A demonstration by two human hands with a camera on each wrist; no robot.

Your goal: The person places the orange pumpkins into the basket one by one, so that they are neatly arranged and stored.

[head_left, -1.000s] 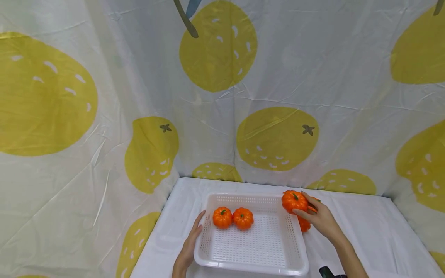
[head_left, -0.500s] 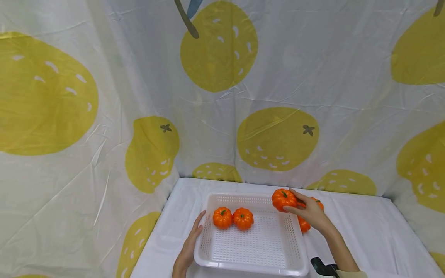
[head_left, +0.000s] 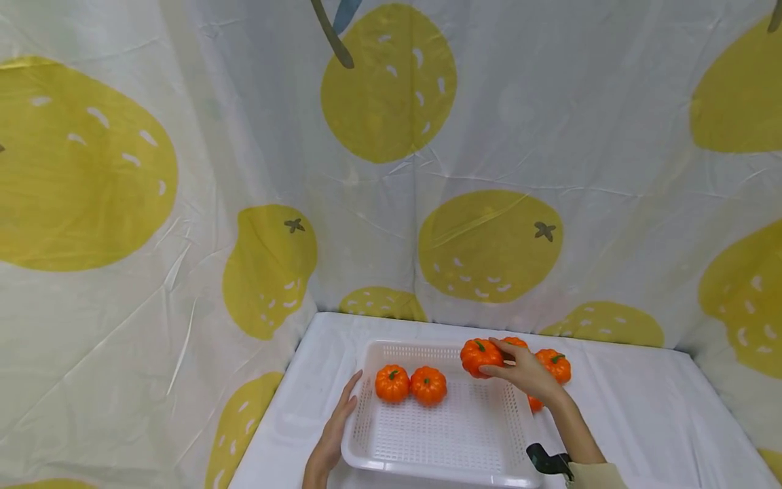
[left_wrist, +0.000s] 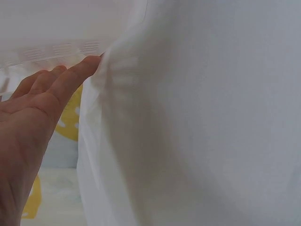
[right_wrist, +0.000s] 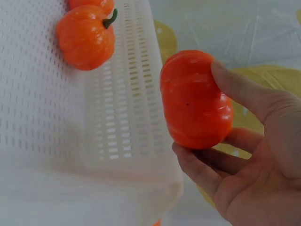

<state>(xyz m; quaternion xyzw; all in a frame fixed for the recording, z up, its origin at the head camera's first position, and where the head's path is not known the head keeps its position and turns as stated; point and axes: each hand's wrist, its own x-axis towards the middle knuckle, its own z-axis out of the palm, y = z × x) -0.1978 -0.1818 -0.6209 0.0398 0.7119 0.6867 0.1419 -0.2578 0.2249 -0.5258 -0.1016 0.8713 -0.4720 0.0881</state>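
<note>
My right hand (head_left: pixel 530 375) pinches a small orange toy pumpkin (head_left: pixel 479 358) between thumb and fingers, above the back right part of a white plastic basket (head_left: pixel 440 467). Seen from the right wrist, this pumpkin (right_wrist: pixel 193 101) is tilted, its smooth ribbed side towards the camera. Two more pumpkins with green stems, one left (head_left: pixel 392 384) and one right (head_left: pixel 429 386), lie side by side at the basket's back left. My left hand (head_left: pixel 332 431) rests with extended fingers against the basket's left side. In the left wrist view the fingertips (left_wrist: pixel 94 60) meet a white surface.
Right of the basket lie more pumpkins: one in plain sight (head_left: pixel 554 366), another (head_left: pixel 515 341) partly behind my right hand, a third (head_left: pixel 535 403) mostly hidden by the basket wall. A white cloth (head_left: pixel 641 407) covers the table. A fruit-print curtain (head_left: pixel 373 238) hangs behind.
My right hand has carried the pumpkin leftwards from the basket's right rim to over its inside. More of the pumpkins on the right now show. The left hand stays in place.
</note>
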